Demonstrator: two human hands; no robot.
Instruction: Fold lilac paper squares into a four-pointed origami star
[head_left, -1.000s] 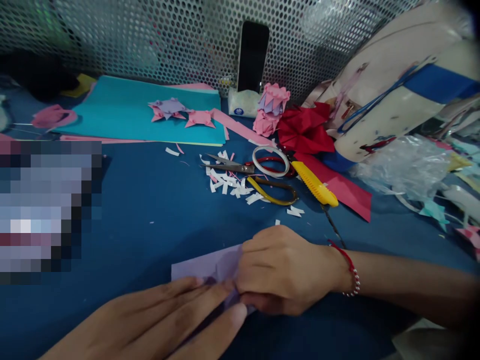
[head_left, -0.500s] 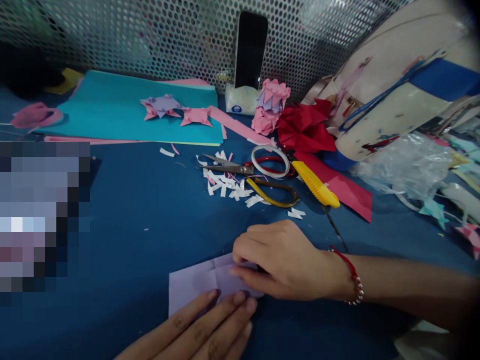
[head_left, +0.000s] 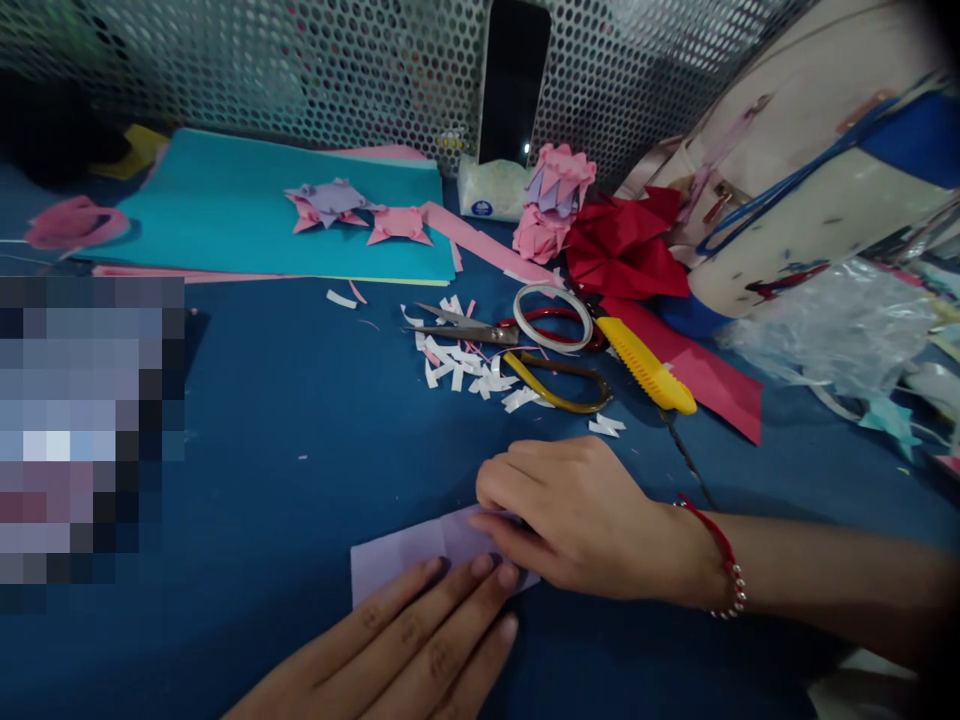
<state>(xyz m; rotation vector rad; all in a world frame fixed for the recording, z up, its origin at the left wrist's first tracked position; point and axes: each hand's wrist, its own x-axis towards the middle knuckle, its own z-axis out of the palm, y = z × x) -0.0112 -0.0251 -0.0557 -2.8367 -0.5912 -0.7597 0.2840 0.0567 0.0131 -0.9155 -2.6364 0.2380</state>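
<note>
A sheet of light purple paper, creased, lies on the blue tabletop at the lower middle. Flat across its near part rests my left hand, fingers stretched out and pressing down. My right hand is closed at the paper's far right edge, thumb and curled fingers pinching it; the pinched edge itself is mostly hidden. A red beaded bracelet circles the right wrist.
Beyond the hands lie scissors, a roll of tape, a yellow cutter and white paper scraps. Folded pink and purple pieces sit on teal paper. A phone stands against the perforated metal panel.
The whole view has shifted slightly, so most things appear further right. Both hands stay on the purple paper; the left fingers cover a little more of it.
</note>
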